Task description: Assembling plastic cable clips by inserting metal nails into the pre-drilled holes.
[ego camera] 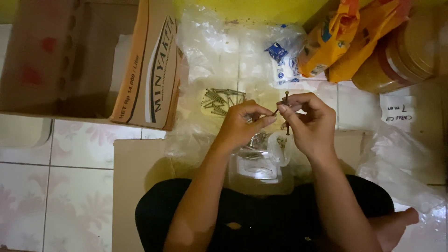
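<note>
At the centre of the frame, the left hand (240, 126) and right hand (308, 123) pinch thin nails (285, 112) above a nail pile (221, 100) on clear plastic (210, 51).

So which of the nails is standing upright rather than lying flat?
The nail pinched in the right hand, its head up above the fingertips. The other nails lie loose in a pile on clear plastic, beyond the left hand.

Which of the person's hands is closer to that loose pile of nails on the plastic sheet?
Left. The left hand sits just below and right of the pile of nails; the right hand is farther right, holding a nail.
</note>
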